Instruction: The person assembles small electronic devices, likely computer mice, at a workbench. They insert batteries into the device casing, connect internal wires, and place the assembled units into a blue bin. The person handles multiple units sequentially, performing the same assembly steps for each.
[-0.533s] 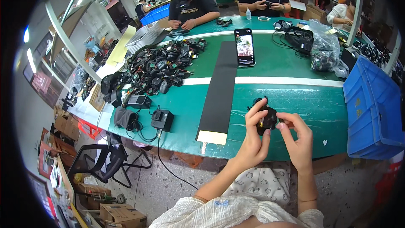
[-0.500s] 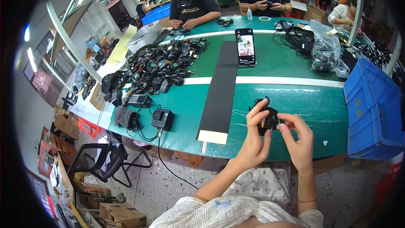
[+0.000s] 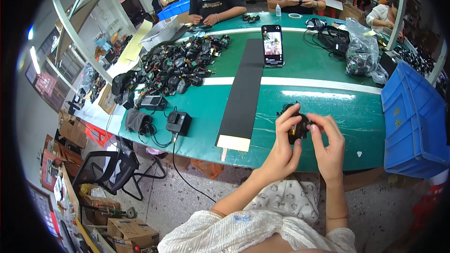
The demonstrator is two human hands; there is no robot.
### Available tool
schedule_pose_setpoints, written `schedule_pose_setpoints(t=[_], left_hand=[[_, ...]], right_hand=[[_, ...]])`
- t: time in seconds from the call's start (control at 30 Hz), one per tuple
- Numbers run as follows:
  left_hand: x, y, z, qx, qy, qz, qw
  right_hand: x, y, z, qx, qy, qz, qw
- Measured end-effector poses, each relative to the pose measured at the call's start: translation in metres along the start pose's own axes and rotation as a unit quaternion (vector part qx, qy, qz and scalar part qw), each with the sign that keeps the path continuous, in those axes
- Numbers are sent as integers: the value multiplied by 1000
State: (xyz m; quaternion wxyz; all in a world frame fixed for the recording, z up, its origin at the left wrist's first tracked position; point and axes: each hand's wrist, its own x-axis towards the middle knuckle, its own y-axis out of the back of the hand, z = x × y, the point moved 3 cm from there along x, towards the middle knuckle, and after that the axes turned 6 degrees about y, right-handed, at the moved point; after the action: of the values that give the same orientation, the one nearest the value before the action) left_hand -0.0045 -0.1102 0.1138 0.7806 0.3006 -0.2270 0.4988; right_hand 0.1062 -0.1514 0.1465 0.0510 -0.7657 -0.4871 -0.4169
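Above the green table's near edge, my left hand is closed round a small black plastic assembly with a yellowish spot on its face. Thin dark bits of the assembly stick out past my left fingertips. My right hand pinches at the assembly's right side, thumb and forefinger together; whatever lies between those fingertips is too small to make out. A long black mat strip with a pale end lies to the left of my hands. Beyond them a phone stands upright with its screen lit.
A heap of black parts with wires covers the table's left side. A black power adapter with a cable sits near the front edge. At right stands a blue crate; behind it, a clear plastic bag. Two people work across the table.
Both hands stay on the black assembly, which has turned slightly between my fingers. The whole view has shifted a little. Across the table, one person's hands have lowered slightly.
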Motion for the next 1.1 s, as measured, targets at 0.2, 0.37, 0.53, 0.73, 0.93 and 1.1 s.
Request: schedule_pose_setpoints(t=[0.2,0.37,0.53,0.73,0.93,1.1], left_hand=[[1,2,-2,-21,-15,6,1000],[3,9,8,-2,-84,26,996],[1,5,13,-64,-85,66,992],[-1,7,16,-37,-77,44,995],[0,10,14,-29,-69,54,996],[1,8,12,-66,-70,65,993]], right_hand=[[-3,0,5,57,-67,2,996],[6,17,-12,61,-26,-53,996],[7,20,-17,123,-7,-45,991],[5,19,-16,133,16,-60,989],[4,17,-17,178,-47,-30,982],[5,21,-12,187,-89,-51,977]])
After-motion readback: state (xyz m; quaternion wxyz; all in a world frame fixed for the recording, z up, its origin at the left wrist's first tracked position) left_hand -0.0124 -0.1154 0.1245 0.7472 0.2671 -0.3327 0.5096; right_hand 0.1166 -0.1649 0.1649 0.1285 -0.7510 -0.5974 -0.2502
